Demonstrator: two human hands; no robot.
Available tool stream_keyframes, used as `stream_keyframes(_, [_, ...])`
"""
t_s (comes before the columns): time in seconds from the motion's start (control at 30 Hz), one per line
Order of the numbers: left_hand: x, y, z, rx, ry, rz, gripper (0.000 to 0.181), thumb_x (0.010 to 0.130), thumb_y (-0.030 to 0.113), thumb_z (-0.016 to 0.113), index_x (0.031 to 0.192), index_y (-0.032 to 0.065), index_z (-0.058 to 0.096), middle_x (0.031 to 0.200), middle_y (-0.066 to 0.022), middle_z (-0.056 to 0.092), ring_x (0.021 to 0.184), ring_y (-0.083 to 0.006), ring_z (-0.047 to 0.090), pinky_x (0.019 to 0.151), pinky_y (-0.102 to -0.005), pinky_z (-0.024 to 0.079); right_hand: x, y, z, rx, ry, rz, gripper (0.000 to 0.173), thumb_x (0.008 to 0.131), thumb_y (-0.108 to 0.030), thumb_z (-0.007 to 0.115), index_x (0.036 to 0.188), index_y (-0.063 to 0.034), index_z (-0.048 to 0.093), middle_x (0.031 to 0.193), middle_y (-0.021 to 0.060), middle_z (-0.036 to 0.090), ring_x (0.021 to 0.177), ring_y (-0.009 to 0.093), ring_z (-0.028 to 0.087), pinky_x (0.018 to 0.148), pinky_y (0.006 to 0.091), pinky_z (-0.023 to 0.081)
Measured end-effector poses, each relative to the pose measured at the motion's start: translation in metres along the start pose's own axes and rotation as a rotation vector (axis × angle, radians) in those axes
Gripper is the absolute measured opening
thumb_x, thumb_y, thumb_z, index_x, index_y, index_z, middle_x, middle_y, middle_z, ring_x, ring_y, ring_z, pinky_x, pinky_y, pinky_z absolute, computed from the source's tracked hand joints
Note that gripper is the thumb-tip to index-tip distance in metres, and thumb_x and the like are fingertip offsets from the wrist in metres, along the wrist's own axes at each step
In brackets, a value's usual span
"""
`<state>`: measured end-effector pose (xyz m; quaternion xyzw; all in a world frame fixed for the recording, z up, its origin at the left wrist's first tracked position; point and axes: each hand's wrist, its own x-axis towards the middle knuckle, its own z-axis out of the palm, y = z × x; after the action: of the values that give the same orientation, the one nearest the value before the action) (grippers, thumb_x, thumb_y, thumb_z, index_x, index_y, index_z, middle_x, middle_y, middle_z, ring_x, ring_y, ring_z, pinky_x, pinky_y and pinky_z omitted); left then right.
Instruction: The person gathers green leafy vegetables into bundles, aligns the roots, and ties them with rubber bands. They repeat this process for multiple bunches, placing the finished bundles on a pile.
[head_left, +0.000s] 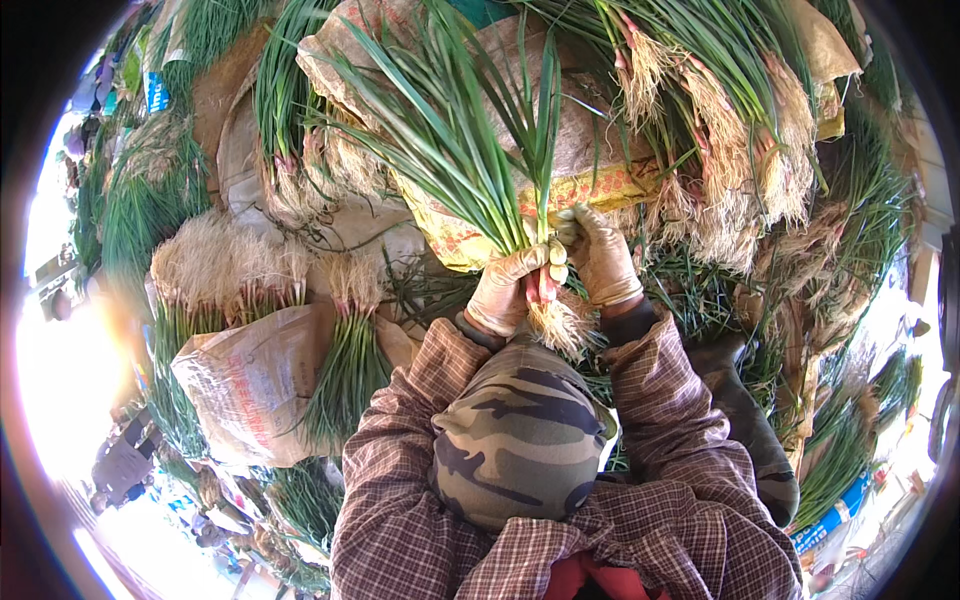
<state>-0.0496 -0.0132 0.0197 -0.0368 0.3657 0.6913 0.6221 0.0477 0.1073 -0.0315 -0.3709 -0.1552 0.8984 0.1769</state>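
Note:
Both my hands wear pale, soiled gloves. My left hand (506, 289) is closed around the lower stems of a bunch of green garlic plants (469, 161), whose long leaves fan up and to the left. The reddish lower stems and pale roots (559, 322) of the bunch hang below that hand. My right hand (600, 251) is just right of the bunch, its fingers curled near the stems; whether it grips a leaf or stalk cannot be told. Beneath the leaves lie brown woven sacks (510, 90) with a yellow printed edge (450, 240).
More rooted plants (720, 142) lie in a heap at upper right. A bundle (281, 142) lies at upper left. At left, bundles stand roots up (225, 262) beside a printed sack (251, 382). Loose green leaves (682, 300) cover the ground by my right arm, near a camouflage-clad knee (750, 427).

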Motion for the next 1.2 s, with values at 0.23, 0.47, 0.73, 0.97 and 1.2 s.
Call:
stream_keyframes(0.23, [0.002, -0.011, -0.018, -0.110, -0.090, -0.079, 0.028, 0.085, 0.023, 0.068, 0.101, -0.0002, 0.062, 0.074, -0.0095, 0.067, 0.056, -0.0169, 0.063, 0.054, -0.0273, 0.053, -0.011, -0.015, 0.040, 0.021, -0.188, 0.083, 0.023, 0.097, -0.017, 0.050, 0.111, -0.0006, 0.059, 0.098, 0.0065, 0.065, 0.089, 0.017, 0.062, 0.082, 0.0292, 0.049])
stream_keyframes(0.47, [-0.009, 0.011, -0.008, -0.045, 0.053, 0.030, 0.024, 0.088, 0.026, 0.065, 0.097, 0.0034, 0.063, 0.074, -0.0027, 0.064, 0.059, -0.0121, 0.060, 0.053, -0.0241, 0.050, -0.082, -0.044, 0.034, 0.025, -0.447, -0.308, 0.030, 0.091, -0.038, 0.058, 0.081, -0.0118, 0.047, 0.069, -0.0040, 0.037, 0.062, 0.013, 0.036, 0.060, 0.0269, 0.033])
stream_keyframes(0.73, [-0.027, 0.077, 0.012, -0.180, -0.473, 0.435, 0.021, 0.085, 0.010, 0.066, 0.094, 0.0136, 0.047, 0.061, -0.0049, 0.049, 0.048, -0.0146, 0.045, 0.039, -0.0275, 0.037, -0.069, -0.079, -0.059, -2.269, -0.718, -0.596, 0.023, 0.098, -0.020, 0.049, 0.111, -0.0102, 0.065, 0.106, 0.0108, 0.069, 0.088, 0.016, 0.068, 0.070, 0.0187, 0.054])
stream_keyframes(0.97, [-0.015, 0.052, -0.014, 0.027, 0.096, 0.231, 0.023, 0.081, 0.021, 0.072, 0.090, 0.0035, 0.059, 0.071, -0.0031, 0.056, 0.063, -0.0140, 0.051, 0.061, -0.0271, 0.044, 0.060, -0.180, 0.071, -1.674, -0.007, -1.152, 0.028, 0.094, -0.011, 0.054, 0.120, -0.0055, 0.060, 0.119, 0.0140, 0.063, 0.106, 0.024, 0.063, 0.087, 0.0278, 0.052])
stream_keyframes(1.2, [0.005, 0.029, -0.016, -0.061, 0.010, 0.090, 0.022, 0.086, 0.023, 0.068, 0.089, 0.0022, 0.061, 0.070, -0.0053, 0.061, 0.056, -0.0144, 0.056, 0.057, -0.0257, 0.046, 0.128, -0.173, 0.081, -2.112, 0.338, -0.872, 0.027, 0.083, -0.027, 0.065, 0.098, -0.0043, 0.062, 0.101, 0.0148, 0.064, 0.090, 0.036, 0.062, 0.078, 0.0431, 0.050])
